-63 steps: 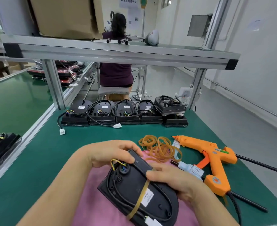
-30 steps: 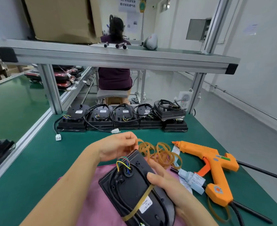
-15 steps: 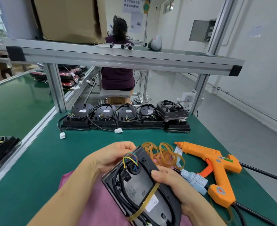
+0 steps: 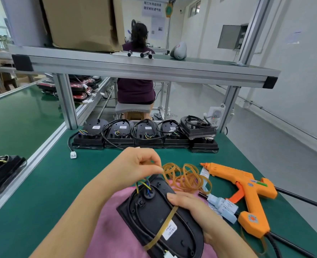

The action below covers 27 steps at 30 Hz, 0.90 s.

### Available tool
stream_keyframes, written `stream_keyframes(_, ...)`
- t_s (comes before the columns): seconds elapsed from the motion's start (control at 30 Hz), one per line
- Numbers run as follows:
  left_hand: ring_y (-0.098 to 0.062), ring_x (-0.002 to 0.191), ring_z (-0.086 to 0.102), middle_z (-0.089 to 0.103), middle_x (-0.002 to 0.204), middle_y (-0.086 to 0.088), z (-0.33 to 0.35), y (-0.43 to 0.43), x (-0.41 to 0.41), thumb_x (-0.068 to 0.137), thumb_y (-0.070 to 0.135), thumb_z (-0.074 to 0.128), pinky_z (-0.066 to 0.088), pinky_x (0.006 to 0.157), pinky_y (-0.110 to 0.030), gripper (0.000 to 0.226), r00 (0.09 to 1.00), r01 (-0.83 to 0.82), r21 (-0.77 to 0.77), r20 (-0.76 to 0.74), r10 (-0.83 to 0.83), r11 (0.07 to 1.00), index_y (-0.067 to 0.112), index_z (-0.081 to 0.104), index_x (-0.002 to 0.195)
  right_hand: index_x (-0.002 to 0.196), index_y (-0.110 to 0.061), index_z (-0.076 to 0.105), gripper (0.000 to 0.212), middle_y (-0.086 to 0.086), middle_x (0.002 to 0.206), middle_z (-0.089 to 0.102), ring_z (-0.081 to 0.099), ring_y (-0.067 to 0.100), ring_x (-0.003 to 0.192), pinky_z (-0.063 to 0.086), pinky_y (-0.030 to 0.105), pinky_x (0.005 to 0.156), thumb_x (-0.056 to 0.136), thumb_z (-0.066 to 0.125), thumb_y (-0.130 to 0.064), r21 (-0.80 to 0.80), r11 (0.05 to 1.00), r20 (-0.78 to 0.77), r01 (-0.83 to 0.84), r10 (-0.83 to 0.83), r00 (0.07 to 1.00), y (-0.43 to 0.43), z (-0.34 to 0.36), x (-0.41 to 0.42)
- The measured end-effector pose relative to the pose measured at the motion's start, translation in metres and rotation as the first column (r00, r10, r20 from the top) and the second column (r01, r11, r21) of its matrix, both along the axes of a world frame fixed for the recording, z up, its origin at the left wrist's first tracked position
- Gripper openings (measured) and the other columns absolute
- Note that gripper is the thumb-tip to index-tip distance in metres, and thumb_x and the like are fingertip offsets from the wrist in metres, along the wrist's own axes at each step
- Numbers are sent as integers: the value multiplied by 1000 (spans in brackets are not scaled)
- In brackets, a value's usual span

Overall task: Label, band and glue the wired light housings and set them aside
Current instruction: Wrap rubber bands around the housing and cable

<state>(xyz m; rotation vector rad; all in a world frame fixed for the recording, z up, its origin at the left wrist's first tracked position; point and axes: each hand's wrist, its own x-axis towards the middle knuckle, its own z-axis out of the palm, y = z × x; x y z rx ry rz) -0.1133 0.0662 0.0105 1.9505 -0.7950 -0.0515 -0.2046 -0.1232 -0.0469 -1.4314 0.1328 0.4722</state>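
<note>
A black light housing [image 4: 154, 213] lies on a pink cloth [image 4: 109, 228] near the table's front edge, its cable coiled on top. One tan rubber band crosses its lower half beside a white label [image 4: 169, 230]. My right hand [image 4: 193, 211] grips the housing's right edge, thumb on top. My left hand [image 4: 137, 164] is raised just above the housing's far end and pinches a tan rubber band [image 4: 163, 175] stretched up from there. Coloured wires [image 4: 143, 185] stick out at that end. A heap of loose rubber bands [image 4: 187, 177] lies just behind.
An orange glue gun [image 4: 247, 192] lies to the right with its black cord. A small glue bottle [image 4: 222, 206] sits between it and the housing. A row of finished housings [image 4: 144, 135] lines the table's back edge. More housings [image 4: 1, 170] sit at the left. A person sits beyond the shelf frame.
My left hand has left the housing's far end, lifted and now pinches a rubber band pulled up. The right hand keeps hold of the housing, which has tilted slightly.
</note>
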Motion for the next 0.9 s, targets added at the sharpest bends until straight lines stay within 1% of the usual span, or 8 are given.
stream_keyframes(0.03,-5,50,37,47,50,8,-1,3,-3,80,14,77,34,53,-18,18,1000,-11,2,15,11,1000,24,66,69,129,3,56,62,26,130,59,72,12,79,47,37,99,80,73,-31,-9,1000,16,11,-11,1000,0,1,1)
stream_keyframes(0.17,-6,55,50,61,60,1,-7,16,-8,78,7,77,43,59,-14,21,991,-120,-89,-62,115,989,23,69,68,104,-5,73,46,25,109,69,66,43,102,51,53,96,66,79,-32,87,984,-11,154,-154,988,-4,-10,0)
stream_keyframes(0.4,-5,51,42,57,54,-1,-24,29,-13,79,4,74,36,51,-13,28,949,-315,-212,-55,311,925,29,70,66,107,-5,71,48,23,103,72,69,40,95,57,40,76,66,78,-30,104,956,61,274,-281,958,6,-17,-1)
stream_keyframes(0.5,-14,56,54,65,68,1,-28,25,-24,82,15,74,45,57,-23,16,905,-304,-275,217,367,912,30,69,78,106,-5,70,46,23,102,72,69,41,94,58,42,79,67,77,-29,104,954,75,282,-290,954,13,-14,1)
stream_keyframes(0.6,-7,63,57,63,78,12,-37,17,-37,87,29,65,47,62,-18,2,730,-196,-224,617,295,955,27,64,89,99,-6,72,41,24,99,72,71,35,84,58,36,67,66,78,-29,121,951,79,286,-296,952,14,-13,3)
stream_keyframes(0.67,-13,58,50,57,70,9,-52,16,-41,89,25,65,45,55,-25,5,628,-195,-217,722,291,957,26,63,94,101,-3,70,45,25,100,71,70,37,85,57,38,69,64,83,-26,148,941,56,304,-315,948,12,-13,2)
stream_keyframes(0.73,-15,58,49,59,72,8,-65,20,-41,89,28,64,45,54,-29,5,617,-221,-232,719,320,947,27,61,93,107,-1,68,53,27,103,70,69,41,90,56,42,76,63,85,-24,176,932,34,316,-326,945,8,-14,0)
stream_keyframes(0.9,0,56,43,53,68,13,-73,32,-35,83,63,57,35,54,-10,36,761,-384,-250,459,458,889,28,51,76,108,-2,69,54,25,106,70,68,43,95,56,48,83,62,80,-28,209,919,6,334,-343,939,6,-18,-5)
